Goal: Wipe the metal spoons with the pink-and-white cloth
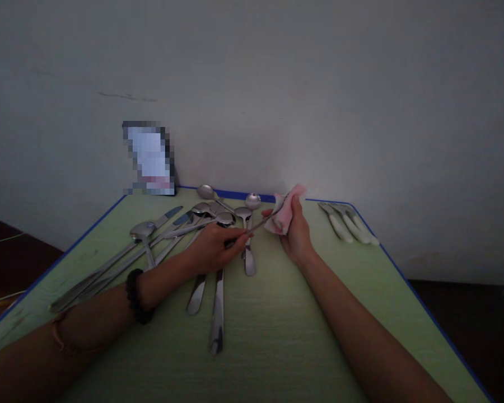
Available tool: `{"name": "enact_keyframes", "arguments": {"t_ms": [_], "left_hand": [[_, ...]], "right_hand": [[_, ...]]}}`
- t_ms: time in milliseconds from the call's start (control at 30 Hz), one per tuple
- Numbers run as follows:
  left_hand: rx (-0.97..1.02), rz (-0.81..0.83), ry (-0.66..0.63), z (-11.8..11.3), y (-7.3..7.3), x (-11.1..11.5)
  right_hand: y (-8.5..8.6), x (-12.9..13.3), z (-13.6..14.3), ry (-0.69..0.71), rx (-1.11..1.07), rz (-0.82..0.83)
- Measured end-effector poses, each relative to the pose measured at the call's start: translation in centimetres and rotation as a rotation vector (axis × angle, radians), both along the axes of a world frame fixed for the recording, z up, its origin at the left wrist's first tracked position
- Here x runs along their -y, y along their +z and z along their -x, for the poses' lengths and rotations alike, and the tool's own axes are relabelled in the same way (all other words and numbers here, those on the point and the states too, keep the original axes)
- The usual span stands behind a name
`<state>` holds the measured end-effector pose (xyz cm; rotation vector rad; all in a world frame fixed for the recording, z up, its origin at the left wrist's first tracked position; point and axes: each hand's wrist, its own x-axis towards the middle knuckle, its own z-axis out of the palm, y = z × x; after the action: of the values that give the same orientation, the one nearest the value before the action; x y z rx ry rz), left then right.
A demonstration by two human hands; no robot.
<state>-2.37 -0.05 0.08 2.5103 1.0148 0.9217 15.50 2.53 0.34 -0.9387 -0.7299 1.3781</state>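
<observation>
My left hand (pixel 216 246) is closed on the handle of a slim metal piece of cutlery (pixel 260 224), which slants up to the right. Its far end lies inside a pink and white cloth (pixel 283 212), so its kind is hidden. My right hand (pixel 298 232) wraps that cloth around it, fingers closed. Beneath and beside my left hand, several metal spoons and table knives lie in a loose pile, among them a large spoon (pixel 143 229) and a knife (pixel 172 214). One small spoon (pixel 253 200) lies near the table's back edge, left of the cloth.
Several pale-handled pieces of cutlery (pixel 346 224) lie side by side at the table's back right. A blurred upright device with a bright screen (pixel 151 157) leans at the back left. The light green table (pixel 269 336) has a blue edge and stands against a grey wall (pixel 277 84).
</observation>
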Motion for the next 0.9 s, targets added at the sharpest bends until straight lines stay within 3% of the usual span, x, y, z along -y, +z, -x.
{"name": "enact_keyframes", "arguments": {"t_ms": [900], "left_hand": [[-0.018, 0.015, 0.004, 0.00, 0.12, 0.03]], "right_hand": [[-0.16, -0.18, -0.03, -0.004, -0.004, 0.007]]}}
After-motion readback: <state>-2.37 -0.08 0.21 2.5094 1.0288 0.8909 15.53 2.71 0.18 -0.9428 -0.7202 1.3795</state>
